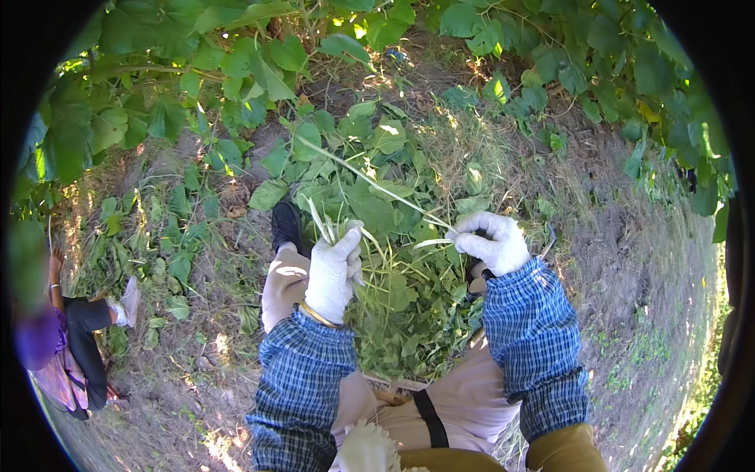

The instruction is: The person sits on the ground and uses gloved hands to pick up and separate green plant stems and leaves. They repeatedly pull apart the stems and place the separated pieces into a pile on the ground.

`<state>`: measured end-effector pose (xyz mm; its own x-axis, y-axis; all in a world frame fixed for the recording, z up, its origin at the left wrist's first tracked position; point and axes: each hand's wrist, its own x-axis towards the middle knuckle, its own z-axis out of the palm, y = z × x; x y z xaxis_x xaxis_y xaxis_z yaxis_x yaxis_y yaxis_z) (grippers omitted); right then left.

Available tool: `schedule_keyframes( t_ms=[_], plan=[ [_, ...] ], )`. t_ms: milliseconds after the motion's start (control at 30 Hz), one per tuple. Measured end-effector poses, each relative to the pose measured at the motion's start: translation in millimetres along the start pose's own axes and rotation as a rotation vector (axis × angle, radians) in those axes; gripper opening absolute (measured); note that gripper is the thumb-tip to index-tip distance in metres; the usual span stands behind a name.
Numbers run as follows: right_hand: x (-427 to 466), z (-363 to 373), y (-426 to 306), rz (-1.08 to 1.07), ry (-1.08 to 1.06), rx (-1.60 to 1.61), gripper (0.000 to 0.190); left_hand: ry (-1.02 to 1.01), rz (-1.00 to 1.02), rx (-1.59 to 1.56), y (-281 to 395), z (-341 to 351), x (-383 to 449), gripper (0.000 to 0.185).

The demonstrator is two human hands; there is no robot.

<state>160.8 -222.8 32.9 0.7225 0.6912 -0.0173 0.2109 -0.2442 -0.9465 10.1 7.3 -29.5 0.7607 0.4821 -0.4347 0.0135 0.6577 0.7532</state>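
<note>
Before me, my left hand (pixel 335 265), in a white glove, is closed around a small bundle of pale green stalks (pixel 323 227) whose ends stick up above the fist. To its right, my right hand (pixel 492 242), also gloved, pinches one end of a long thin pale stem (pixel 377 186) between thumb and fingers. That stem slants up and left over a heap of cut green leaves (pixel 377 206). A short pale strip (pixel 433 242) juts left from the same fingertips. Loose stalks and leaves (pixel 401 295) lie below and between my hands.
Broad-leaved green branches (pixel 265 65) hang across the top. At the far left a person (pixel 76 342) in dark trousers sits on the ground. My black shoe (pixel 286 227) rests beside the leaf heap. Dry soil (pixel 625 248) with grass and scattered leaves surrounds me.
</note>
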Motion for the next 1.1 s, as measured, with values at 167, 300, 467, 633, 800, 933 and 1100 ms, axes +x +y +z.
schedule_keyframes(
  t_ms=[167, 300, 467, 633, 800, 933, 1100],
  plan=[
    [-1.2, -1.4, 1.2, -0.01, 0.017, -0.034, 0.012, -0.053, 0.058, -0.061, 6.1, -3.5, -3.1, 0.025],
    [-1.8, 2.1, 1.5, 0.026, -0.038, -0.031, 0.013, -0.092, 0.097, -0.089, 10.8, -2.5, -3.9, 0.027],
    [-4.6, 11.8, 4.6, 0.047, -0.103, -0.157, 0.017, -0.051, 0.189, -0.125, 14.1, -1.0, -4.6, 0.032],
    [-8.7, 19.9, 5.2, 0.04, -0.152, -0.267, 0.019, -0.055, 0.205, -0.218, 17.0, 0.9, -3.8, 0.029],
    [-9.5, 30.0, 1.4, 0.013, -0.223, -0.355, 0.019, -0.08, 0.216, -0.201, 18.2, -1.9, -4.1, 0.028],
    [-8.7, 34.9, 21.6, -0.13, -0.298, -0.459, 0.018, -0.14, 0.22, -0.185, 17.9, 1.2, -3.0, 0.028],
    [-8.8, 45.3, 27.9, -0.162, -0.417, -0.574, 0.019, -0.176, 0.23, -0.041, 22.2, 6.8, -12.0, 0.032]
  ],
)
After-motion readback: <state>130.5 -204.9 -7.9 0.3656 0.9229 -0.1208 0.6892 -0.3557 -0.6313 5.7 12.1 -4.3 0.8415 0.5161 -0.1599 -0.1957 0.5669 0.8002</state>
